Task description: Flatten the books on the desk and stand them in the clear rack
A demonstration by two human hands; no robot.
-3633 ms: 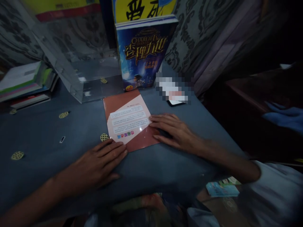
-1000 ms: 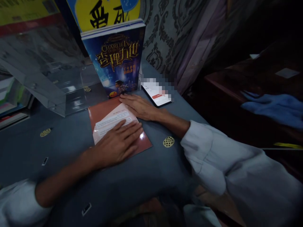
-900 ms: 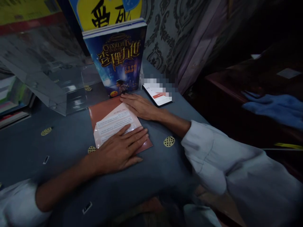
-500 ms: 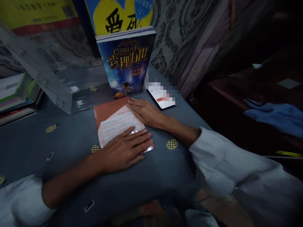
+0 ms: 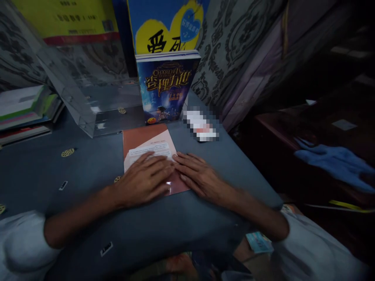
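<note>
A glossy sheet (image 5: 139, 136), reddish brown on one face, lies on the grey-blue table with a part folded over, showing a pale printed side (image 5: 162, 141). My left hand (image 5: 148, 177) rests flat across the printed flap and covers its lower part, fingers extended. From the right, my right hand (image 5: 200, 173) lies palm down at the sheet's right edge, its fingertips close to those of my left hand. Its fingers are stretched out, and nothing shows in either hand. The fold line is partly hidden under the fingers.
Beyond the sheet, upright books (image 5: 166, 88) stand beside a clear acrylic stand (image 5: 88, 117). A blurred-out phone (image 5: 200, 125) lies to their right. Stacked books (image 5: 26, 107) sit at the far left. A blue cloth (image 5: 334, 162) lies on a dark surface at right.
My right hand has come down from the sheet's upper right corner to its lower right side. My left hand has shifted slightly left and up over the flap. The view has shifted a little.
</note>
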